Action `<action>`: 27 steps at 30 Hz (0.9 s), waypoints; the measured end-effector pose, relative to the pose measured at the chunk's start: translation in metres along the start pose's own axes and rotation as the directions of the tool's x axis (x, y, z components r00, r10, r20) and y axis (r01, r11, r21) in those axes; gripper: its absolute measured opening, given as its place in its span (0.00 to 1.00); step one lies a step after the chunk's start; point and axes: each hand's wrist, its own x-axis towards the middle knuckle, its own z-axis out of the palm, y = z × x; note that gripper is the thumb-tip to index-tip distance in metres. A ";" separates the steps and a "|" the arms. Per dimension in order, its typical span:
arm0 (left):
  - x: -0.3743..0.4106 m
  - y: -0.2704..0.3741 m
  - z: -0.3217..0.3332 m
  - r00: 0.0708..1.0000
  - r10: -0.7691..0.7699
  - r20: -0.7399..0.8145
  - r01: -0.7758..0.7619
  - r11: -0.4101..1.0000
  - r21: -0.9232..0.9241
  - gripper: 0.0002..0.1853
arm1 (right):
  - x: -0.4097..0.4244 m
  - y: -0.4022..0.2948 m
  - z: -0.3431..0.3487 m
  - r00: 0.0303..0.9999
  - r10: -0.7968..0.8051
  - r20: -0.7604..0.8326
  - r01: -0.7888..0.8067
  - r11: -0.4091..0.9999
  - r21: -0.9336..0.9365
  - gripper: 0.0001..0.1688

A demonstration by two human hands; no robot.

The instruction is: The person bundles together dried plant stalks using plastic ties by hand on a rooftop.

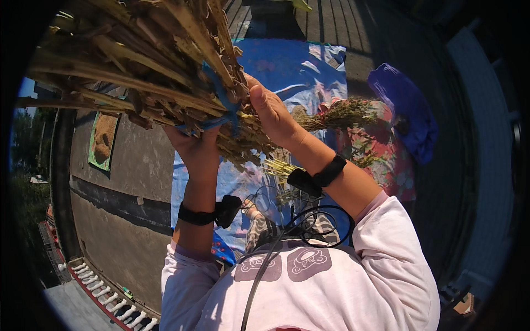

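A large bundle of dried plant stalks [157,70], tied with a blue strip [221,97], is lifted up before me and fills the upper left. My left hand [194,142] supports it from below, beside the tie; its fingers are partly hidden behind the stalks. My right hand [271,109] presses on the bundle's right side, thumb up, the other fingers largely hidden. Below, a smaller bunch of dry seed-bearing stems [339,116] with a red tie lies on the cloths. Pale cut stems [279,167] show under my right forearm.
A blue patterned sheet [285,62] covers the ground beneath me. To the right lie a red floral cloth [391,165] and a purple-blue cloth [408,111]. A green-edged mat with grain [103,138] is on the left. Black cables [285,231] hang before my body.
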 end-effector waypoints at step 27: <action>-0.039 -0.158 -0.020 0.639 -0.763 -0.097 0.536 0.531 -0.656 0.25 | -0.061 0.059 0.005 0.962 0.178 0.207 0.200 0.057 -0.978 0.37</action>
